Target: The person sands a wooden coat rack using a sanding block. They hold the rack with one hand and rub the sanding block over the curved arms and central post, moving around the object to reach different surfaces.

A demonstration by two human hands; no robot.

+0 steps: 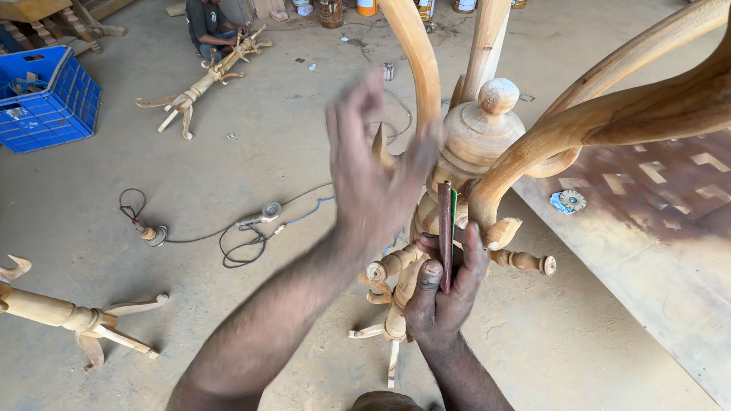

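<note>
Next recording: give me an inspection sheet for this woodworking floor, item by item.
Surface: bare concrete floor, dusty; patterned wooden panel at right.
Job's things: unfinished turned wooden coat stand with curved arms; folded sandpaper strip.
Clutter: blue plastic crate, second stand lying at left, flap disc, tins by the far wall.
Grippers: right hand pinches the sandpaper; left hand raised, open, blurred.
Cables: power tool with black cord looped on the floor.
Surroundings: another person seated, working on a third stand.
</note>
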